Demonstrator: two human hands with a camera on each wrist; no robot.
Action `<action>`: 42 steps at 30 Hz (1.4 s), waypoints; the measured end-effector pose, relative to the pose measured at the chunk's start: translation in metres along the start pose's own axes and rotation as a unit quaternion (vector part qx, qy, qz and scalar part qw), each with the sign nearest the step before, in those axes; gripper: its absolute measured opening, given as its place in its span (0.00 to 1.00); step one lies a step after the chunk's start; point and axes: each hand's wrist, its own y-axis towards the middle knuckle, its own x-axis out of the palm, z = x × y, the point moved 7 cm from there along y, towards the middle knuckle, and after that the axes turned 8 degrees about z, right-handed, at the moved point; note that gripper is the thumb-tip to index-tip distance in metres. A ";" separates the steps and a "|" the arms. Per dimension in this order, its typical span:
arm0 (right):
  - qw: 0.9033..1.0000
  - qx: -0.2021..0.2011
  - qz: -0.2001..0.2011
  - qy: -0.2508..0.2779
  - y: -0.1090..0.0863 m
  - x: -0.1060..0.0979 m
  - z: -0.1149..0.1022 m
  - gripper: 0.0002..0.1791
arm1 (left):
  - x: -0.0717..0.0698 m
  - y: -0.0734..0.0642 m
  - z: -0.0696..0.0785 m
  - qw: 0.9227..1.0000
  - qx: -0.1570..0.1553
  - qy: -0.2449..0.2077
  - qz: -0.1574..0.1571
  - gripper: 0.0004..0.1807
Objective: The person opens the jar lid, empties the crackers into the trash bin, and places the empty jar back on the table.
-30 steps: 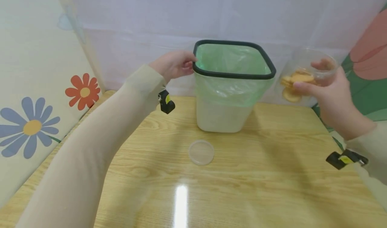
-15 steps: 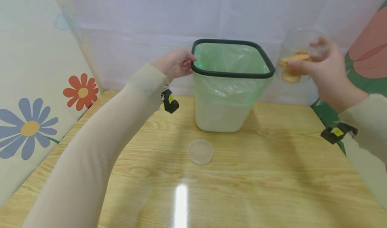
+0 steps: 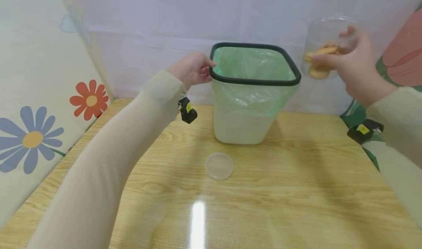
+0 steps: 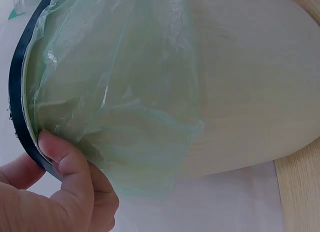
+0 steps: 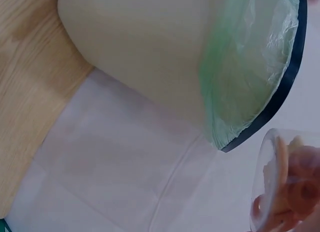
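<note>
A white trash bin (image 3: pixel 240 128) with a black rim (image 3: pixel 257 81) and a green plastic liner (image 3: pixel 254 98) stands upright on the table. My left hand (image 3: pixel 193 71) pinches the rim at its left side; the left wrist view shows thumb and curled fingers around the black rim (image 4: pixel 16 92) beside the folded-over liner (image 4: pixel 130 92). Right of the bin and above rim height, my right hand (image 3: pixel 357 63) grips a clear plastic jar (image 3: pixel 318 32). Several round yellow cookies (image 3: pixel 318 73) lie in its lower part. In the right wrist view the jar (image 5: pixel 267 177) is cut off by the frame edge.
A clear round lid (image 3: pixel 219 166) lies flat on the wooden table (image 3: pixel 263 205) in front of the bin. White cloth (image 3: pixel 158 18) hangs behind the bin. Flower-printed panels stand at left and right, and black wrist cameras (image 3: pixel 188 110) sit on both sleeves.
My right hand has risen with the jar of cookies, from beside the bin's rim to above its height. My left hand stays at the rim, and the bin and lid have not moved.
</note>
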 end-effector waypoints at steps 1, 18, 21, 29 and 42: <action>1.000 -0.002 0.003 -0.019 0.001 0.001 -0.001 0.55 | 0.000 0.000 0.000 1.000 0.001 0.001 -0.001 0.08; 0.983 -0.059 0.005 -0.176 0.019 0.025 -0.018 0.53 | -0.001 0.000 0.001 1.000 0.022 0.007 -0.004 0.08; 0.978 -0.081 0.005 -0.192 0.020 0.029 -0.019 0.49 | -0.002 0.000 0.001 1.000 0.020 0.006 -0.002 0.09; 0.961 -0.111 -0.008 -0.252 0.024 0.040 -0.018 0.54 | -0.002 0.001 -0.001 1.000 0.012 0.007 0.002 0.11; 0.904 -0.227 0.004 -0.362 0.023 0.055 -0.034 0.55 | 0.000 -0.001 -0.002 1.000 0.021 0.006 -0.005 0.11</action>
